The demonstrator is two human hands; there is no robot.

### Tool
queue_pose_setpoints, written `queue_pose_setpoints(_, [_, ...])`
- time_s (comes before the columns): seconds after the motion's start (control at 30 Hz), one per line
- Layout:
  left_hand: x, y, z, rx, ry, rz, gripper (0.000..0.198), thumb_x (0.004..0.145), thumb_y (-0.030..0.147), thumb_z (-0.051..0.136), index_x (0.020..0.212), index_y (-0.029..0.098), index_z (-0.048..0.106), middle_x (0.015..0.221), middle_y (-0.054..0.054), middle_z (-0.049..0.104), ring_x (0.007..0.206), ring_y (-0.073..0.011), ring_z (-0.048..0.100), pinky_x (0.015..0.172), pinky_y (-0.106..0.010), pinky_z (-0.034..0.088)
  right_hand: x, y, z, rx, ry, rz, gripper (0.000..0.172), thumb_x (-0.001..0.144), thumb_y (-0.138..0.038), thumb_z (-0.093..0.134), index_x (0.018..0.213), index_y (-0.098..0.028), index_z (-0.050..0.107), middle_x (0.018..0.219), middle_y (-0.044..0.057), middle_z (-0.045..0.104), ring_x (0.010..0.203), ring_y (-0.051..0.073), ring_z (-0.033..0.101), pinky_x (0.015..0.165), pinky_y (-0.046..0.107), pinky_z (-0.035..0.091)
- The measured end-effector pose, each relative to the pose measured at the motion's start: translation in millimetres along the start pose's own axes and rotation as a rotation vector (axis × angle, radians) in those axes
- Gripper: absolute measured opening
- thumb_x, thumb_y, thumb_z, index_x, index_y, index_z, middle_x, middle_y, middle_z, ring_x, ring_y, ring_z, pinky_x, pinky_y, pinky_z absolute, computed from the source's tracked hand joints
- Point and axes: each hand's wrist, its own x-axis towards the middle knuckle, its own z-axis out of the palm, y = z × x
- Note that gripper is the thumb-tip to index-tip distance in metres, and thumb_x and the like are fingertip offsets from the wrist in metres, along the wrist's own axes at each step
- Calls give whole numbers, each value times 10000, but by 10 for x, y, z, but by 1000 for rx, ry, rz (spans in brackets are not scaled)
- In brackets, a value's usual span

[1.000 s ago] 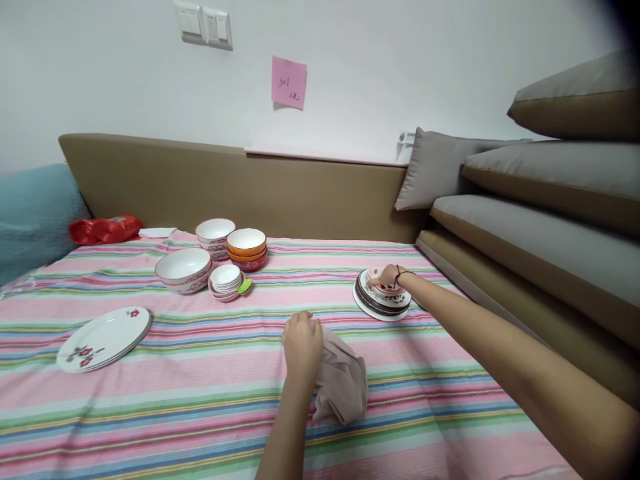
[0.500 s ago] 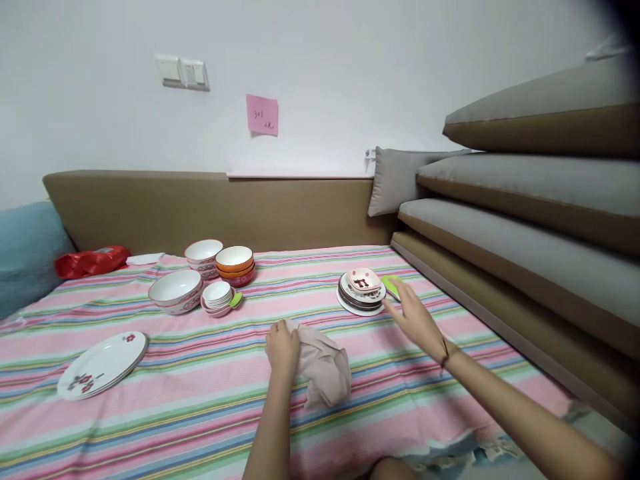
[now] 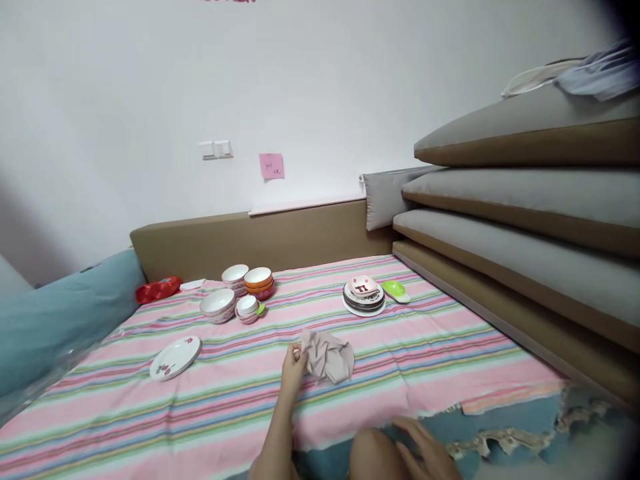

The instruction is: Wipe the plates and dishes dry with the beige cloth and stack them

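Head view. A pink cotton-like cloth with multicoloured stripes [image 3: 230,400] covers the surface; its near edge is ragged, with blue-green fabric [image 3: 505,417] exposed beyond it. A brown padded panel [image 3: 210,243] runs along the white wall [image 3: 325,80]. The wall bears two white switch plates [image 3: 215,150] and one pink paper note [image 3: 271,166]. A pale blue bolster [image 3: 90,300] lies at far left, near one shiny red package [image 3: 159,290].

Count: four grey-and-brown cushions [image 3: 520,193], stacked at right; one grey pillow [image 3: 387,197] behind them. One stack of white oval plates with red flowers [image 3: 175,358], number not readable. One large white patterned bowl [image 3: 218,304] in front; white patterned bowls [image 3: 235,275] stacked behind. One orange-and-red bowl stack [image 3: 259,280]; one pile of small white dishes [image 3: 247,307]. At right, one stack of dark-rimmed plates [image 3: 364,303] carries one pink bowl with a printed face [image 3: 363,286]; one green-and-white dish [image 3: 397,291] sits just beside.

The left hand [image 3: 294,363] is clamped on the left edge of one crumpled beige cloth [image 3: 327,358], lying mid-surface. The right hand [image 3: 425,450], beside a knee, has fingers extended, slightly apart.
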Motion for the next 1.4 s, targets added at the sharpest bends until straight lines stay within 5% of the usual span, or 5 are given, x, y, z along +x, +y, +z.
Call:
queue_pose_setpoints(0.33, [-1520, 536, -80, -329, -264, 30, 512, 687, 443, 743, 994, 238, 389, 818, -2, 641, 632, -137, 591, 573, -228, 435, 27, -1122, 279, 218, -238, -215, 737, 715, -190, 610, 1414, -255, 389, 1498, 43, 361, 1408, 221, 249, 1165, 436, 182])
queue_pose_setpoints(0.5, [-1841, 958, -265, -261, -328, 65, 537, 710, 375, 755, 1107, 232, 423, 904, -23, 650, 799, -180, 628, 696, -263, 474, 24, -1313, 197, 478, -546, -125, 871, 639, -341, 796, 1401, -225, 389, 1414, 111, 468, 1278, 286, 449, 1062, 457, 349])
queue_pose_setpoints(0.8, [-1967, 1118, -539, 49, -305, 249, 610, 699, 205, 733, 1239, 243, 452, 969, -8, 592, 884, -176, 584, 761, -262, 458, -60, -1695, 158, 681, -480, 54, 363, 730, -521, 685, 912, -211, 635, 888, 29, 653, 859, 217, 599, 760, 319, 476])
queue_pose_setpoints(0.97, [-1846, 1175, -639, 104, -175, 298, 179, 828, 209, 539, 962, 188, 656, 937, -38, 681, 883, -201, 613, 796, -286, 442, 53, -1774, 153, 438, -330, -31, 325, 708, -477, 710, 744, -205, 536, 714, -24, 515, 690, 161, 498, 620, 265, 418])
queue_pose_setpoints(1.4, [-1490, 1044, -690, -657, -92, -140, 304, 697, 433, 731, 805, 152, 685, 796, -26, 669, 717, -157, 594, 635, -234, 444, 203, -1803, 122, 518, -243, 54, 431, 692, -480, 743, 974, -223, 542, 939, 47, 648, 869, 212, 604, 689, 272, 463])
